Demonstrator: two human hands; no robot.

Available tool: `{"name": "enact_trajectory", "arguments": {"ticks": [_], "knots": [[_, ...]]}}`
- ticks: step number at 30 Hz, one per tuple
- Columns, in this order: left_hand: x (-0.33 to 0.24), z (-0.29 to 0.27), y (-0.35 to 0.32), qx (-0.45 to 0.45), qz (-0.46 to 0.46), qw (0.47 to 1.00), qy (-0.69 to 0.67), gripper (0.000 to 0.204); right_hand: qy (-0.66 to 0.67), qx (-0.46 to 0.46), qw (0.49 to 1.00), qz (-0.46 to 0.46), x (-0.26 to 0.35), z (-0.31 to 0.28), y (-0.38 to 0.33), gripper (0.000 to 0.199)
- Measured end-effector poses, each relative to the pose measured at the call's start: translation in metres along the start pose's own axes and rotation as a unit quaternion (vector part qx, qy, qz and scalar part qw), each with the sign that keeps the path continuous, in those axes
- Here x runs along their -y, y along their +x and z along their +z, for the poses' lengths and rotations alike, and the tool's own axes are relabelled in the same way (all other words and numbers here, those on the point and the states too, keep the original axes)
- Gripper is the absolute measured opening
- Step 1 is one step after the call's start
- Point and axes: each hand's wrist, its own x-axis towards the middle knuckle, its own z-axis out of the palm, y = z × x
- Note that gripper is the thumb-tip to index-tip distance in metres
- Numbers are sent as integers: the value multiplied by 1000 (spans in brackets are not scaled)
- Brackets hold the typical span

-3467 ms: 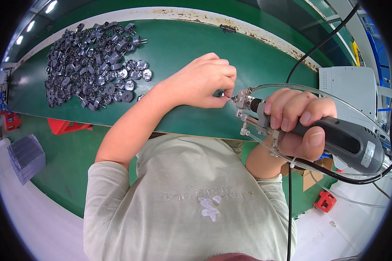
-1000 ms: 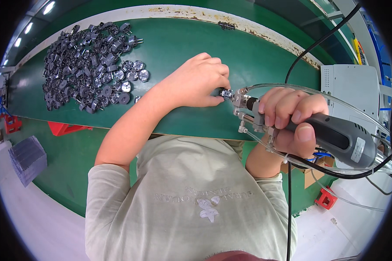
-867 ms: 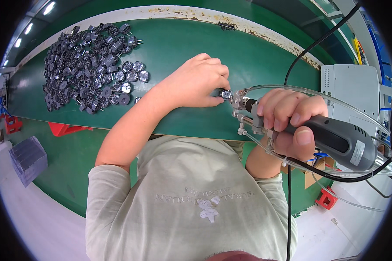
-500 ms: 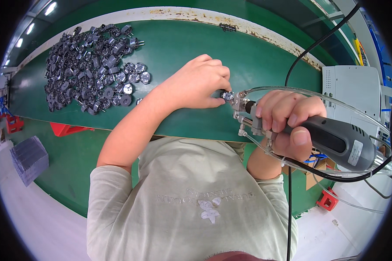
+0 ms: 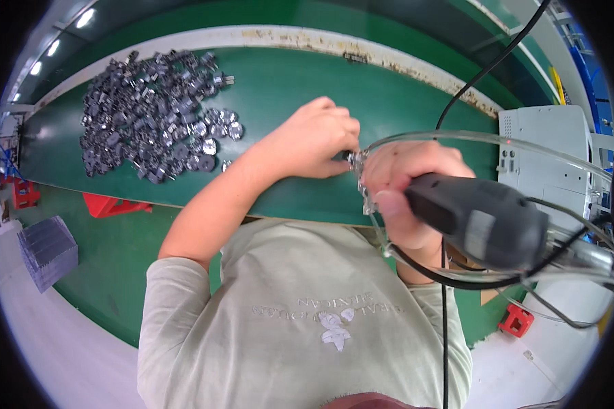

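My left hand (image 5: pixel 318 140) is closed above the green worktop (image 5: pixel 266 82), pinching a small dark plug part (image 5: pixel 348 157) between thumb and fingers. My right hand (image 5: pixel 406 178) is wrapped round a dark grey electric screwdriver (image 5: pixel 494 225) fitted with clear tubes and a metal nozzle. The screwdriver's tip end meets the plug part, or nearly so; fingers and tubing hide the exact contact. To the left lies a large heap of similar dark plug parts (image 5: pixel 147 119), some with prongs showing.
A light grey machine housing (image 5: pixel 546 153) stands at the right end of the worktop. A black cable (image 5: pixel 488 68) and clear tubing (image 5: pixel 505 141) run across the right side. Below the worktop are a red stool (image 5: pixel 112 204) and a grey box (image 5: pixel 48 252).
My right hand and the screwdriver have swung left and closer to my left hand, and the screwdriver's body is tilted differently. My left hand still pinches the plug part. The whole view has shifted slightly.
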Motion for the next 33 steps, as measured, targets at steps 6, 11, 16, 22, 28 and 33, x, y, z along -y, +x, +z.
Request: {"name": "enact_trajectory", "arguments": {"ticks": [6,11,16,22,28,33], "knots": [[-3,-6,-1,2,-25,1000,1,20,227,-87,968,-67,3,-7,3,32],[9,-51,16,79,-129,987,56,28,248,-149,950,-116,19,-31,-6,37],[112,-83,72,-88,-277,951,107,43,184,-213,960,5,17,-19,-7,33],[54,-77,27,-93,-167,977,99,52,96,-206,970,91,25,-26,1,26],[-21,-45,-27,91,-135,986,25,38,240,-146,959,-28,-1,-31,-6,28],[-13,-12,-16,66,-114,991,-33,35,276,-131,949,-79,-8,-25,-7,28]]}}
